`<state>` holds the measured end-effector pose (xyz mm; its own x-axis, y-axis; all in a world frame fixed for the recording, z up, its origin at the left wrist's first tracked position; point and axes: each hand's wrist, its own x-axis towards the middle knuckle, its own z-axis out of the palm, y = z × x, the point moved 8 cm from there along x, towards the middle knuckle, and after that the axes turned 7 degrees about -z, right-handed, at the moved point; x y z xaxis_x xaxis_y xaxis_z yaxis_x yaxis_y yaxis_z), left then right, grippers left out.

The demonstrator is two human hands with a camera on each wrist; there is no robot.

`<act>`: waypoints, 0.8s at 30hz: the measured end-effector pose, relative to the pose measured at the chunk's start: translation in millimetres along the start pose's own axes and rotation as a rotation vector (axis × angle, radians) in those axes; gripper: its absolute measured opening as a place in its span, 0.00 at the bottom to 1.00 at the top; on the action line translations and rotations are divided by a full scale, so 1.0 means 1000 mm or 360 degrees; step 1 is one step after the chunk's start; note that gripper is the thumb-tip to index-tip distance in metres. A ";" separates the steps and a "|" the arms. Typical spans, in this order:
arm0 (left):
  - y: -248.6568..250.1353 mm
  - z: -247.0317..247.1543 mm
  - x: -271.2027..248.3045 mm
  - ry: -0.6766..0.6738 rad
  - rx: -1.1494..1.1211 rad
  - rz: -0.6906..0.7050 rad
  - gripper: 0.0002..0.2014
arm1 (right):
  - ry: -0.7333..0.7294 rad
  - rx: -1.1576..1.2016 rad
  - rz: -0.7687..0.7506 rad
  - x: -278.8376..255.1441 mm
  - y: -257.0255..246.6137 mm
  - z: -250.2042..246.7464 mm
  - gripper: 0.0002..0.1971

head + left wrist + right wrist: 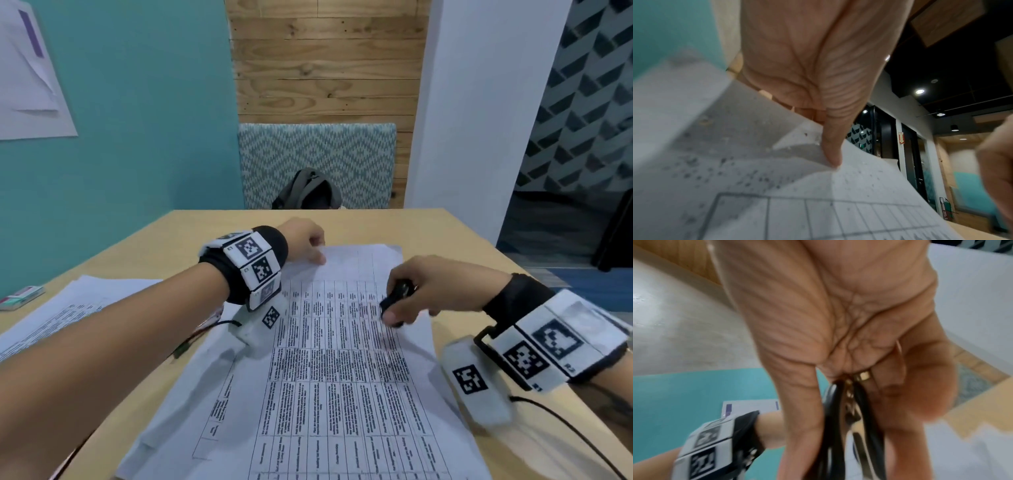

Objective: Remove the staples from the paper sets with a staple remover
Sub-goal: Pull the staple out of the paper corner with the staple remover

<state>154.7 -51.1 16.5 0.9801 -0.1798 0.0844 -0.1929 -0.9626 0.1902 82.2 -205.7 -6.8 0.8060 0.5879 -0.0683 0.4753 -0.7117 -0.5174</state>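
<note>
A paper set (342, 377) printed with a table of text lies on the wooden table (462, 246). My left hand (308, 245) is at its far left corner. In the left wrist view the thumb (833, 155) pinches that corner of the paper set (838, 203), which is lifted and folded; the other fingers are hidden behind the sheet. My right hand (411, 291) hovers over the upper right part of the page and grips a black staple remover (397, 296). Up close, the staple remover (846, 418) shows black handles and metal jaws between thumb and fingers. No staple is visible.
A second paper stack (68, 308) lies to the left under my left forearm. A small flat box (20, 296) sits at the table's left edge. Beyond the far edge, a grey backpack (308, 190) rests on a patterned chair (318, 150). Cables trail from both wrist cameras.
</note>
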 end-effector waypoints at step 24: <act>-0.084 -0.001 -0.038 -0.0150 -0.2150 -0.0102 0.41 | 0.0688 0.1468 -0.0547 0.019 0.011 -0.067 0.43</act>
<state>133.4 37.1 -1.4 0.9779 -0.2081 -0.0170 0.0109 -0.0303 0.9995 126.0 -228.2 43.1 0.8223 0.3865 0.4177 0.3965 0.1375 -0.9077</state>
